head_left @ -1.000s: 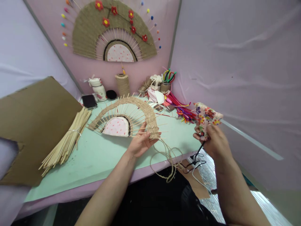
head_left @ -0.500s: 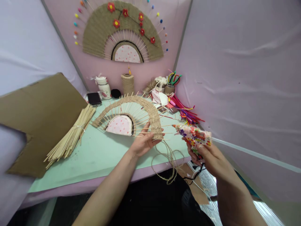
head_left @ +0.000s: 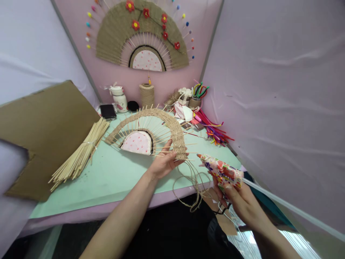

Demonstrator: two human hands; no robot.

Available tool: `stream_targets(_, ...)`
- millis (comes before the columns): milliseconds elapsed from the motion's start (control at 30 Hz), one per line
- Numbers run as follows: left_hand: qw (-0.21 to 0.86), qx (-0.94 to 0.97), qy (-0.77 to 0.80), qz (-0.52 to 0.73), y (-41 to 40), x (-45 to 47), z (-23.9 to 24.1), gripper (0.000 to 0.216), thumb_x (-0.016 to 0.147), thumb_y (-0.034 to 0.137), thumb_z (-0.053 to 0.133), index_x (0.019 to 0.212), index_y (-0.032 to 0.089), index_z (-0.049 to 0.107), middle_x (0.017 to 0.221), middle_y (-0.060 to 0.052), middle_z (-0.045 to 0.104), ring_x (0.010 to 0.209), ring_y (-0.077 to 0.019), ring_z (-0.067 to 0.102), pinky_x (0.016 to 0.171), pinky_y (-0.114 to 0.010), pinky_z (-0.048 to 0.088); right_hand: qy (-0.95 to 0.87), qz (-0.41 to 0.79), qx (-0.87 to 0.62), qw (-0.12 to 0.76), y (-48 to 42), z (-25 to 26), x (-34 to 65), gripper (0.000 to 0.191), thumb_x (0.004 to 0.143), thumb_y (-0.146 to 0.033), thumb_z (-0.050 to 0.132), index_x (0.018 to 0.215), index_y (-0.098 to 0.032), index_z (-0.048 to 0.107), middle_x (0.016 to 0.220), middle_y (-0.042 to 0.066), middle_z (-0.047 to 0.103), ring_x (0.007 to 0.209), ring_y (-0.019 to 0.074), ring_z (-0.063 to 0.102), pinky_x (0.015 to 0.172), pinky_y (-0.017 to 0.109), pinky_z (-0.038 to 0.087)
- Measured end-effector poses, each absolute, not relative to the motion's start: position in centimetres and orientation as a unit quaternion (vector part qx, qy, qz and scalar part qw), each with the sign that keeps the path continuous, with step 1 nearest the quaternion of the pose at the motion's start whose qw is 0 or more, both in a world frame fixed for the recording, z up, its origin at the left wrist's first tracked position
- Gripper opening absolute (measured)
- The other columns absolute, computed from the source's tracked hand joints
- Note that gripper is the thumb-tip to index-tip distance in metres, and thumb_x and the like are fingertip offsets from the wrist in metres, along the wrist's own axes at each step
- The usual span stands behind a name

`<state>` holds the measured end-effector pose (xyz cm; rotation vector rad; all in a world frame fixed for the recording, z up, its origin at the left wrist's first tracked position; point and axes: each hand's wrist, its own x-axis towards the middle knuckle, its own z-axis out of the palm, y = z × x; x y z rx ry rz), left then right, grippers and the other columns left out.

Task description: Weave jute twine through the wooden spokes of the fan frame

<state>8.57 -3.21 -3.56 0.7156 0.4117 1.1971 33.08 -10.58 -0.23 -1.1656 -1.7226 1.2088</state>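
My left hand (head_left: 165, 162) is closed on the lower right end of a woven twine fan (head_left: 176, 133), its thumb on the weave and some fingers hidden behind. Thin sticks radiate through the band from a half-round centre (head_left: 137, 141) of white cloth with pink spots. Loose twine (head_left: 198, 187) hangs from that end in loops over the table edge. In my right hand (head_left: 237, 198) is a hot glue gun (head_left: 222, 170) covered in colourful patterns, gripped by its handle. A long glue stick (head_left: 285, 206) sticks out of its back. The nozzle points left, close to the fan's stick tips but apart from them.
On the green tabletop (head_left: 115, 180) lie a bundle of thin sticks (head_left: 79, 154) and a cardboard sheet (head_left: 51, 133). Behind stand a bottle (head_left: 119, 99) and a twine spool (head_left: 147, 95). Pipe cleaners (head_left: 212, 131) lie right. A finished-looking fan (head_left: 113, 39) hangs on the back wall.
My right hand has lowered the glue gun slightly, tilting its nozzle up, and the glue stick behind it shows more. My left hand and the fan stay almost in place.
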Motion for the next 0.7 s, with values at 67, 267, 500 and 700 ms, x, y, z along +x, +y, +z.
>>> stream_targets(67, 0.746, 0.331, 0.189, 0.547, -3.3, 8.5, -3.5, 0.077, 0.079, 0.020, 0.071, 0.143, 0.035, 0.031, 0.108, -0.004, 0.070, 0.098, -0.0216, 0.068, 0.087, -0.037, 0.048, -0.656, 0.493, -0.441, 0.364, -10.7, -1.0, 32.4, 0.048, 0.093, -0.057, 0.038, 0.067, -0.019, 0.050, 0.057, 0.000, 0.047, 0.049, 0.0121, 0.041, 0.046, 0.026, 0.035)
stream_targets(267, 0.747, 0.334, 0.176, 0.547, -3.2, 8.5, -3.6, 0.077, 0.080, 0.021, 0.071, 0.143, 0.037, 0.031, 0.109, -0.004, 0.070, 0.098, -0.0210, 0.068, 0.088, -0.037, 0.048, -0.629, 0.514, -0.438, 0.385, -10.3, -1.0, 31.8, 0.044, 0.092, -0.057, 0.041, 0.074, -0.018, 0.052, 0.059, -0.001, 0.047, 0.049, 0.0111, 0.041, 0.046, 0.026, 0.035)
stream_targets(500, 0.751, 0.328, 0.179, 0.545, -3.3, 8.5, -3.6, 0.076, 0.080, 0.020, 0.071, 0.143, 0.038, 0.033, 0.108, -0.003, 0.070, 0.097, -0.0221, 0.068, 0.087, -0.038, 0.049, -0.638, 0.524, -0.432, 0.361, -10.5, -1.4, 32.3, 0.042, 0.093, -0.055, 0.040, 0.079, -0.018, 0.056, 0.060, 0.000, 0.049, 0.050, 0.0128, 0.042, 0.047, 0.027, 0.036)
stream_targets(700, 0.751, 0.326, 0.180, 0.545, -3.2, 8.6, -3.5, 0.077, 0.079, 0.019, 0.071, 0.144, 0.038, 0.033, 0.107, -0.003, 0.069, 0.096, -0.0223, 0.068, 0.088, -0.039, 0.049, -0.697, 0.432, -0.461, 0.339, -11.1, -2.4, 32.0, 0.043, 0.094, -0.049, 0.040, 0.065, -0.020, 0.053, 0.060, 0.002, 0.051, 0.057, 0.0164, 0.048, 0.053, 0.028, 0.042)
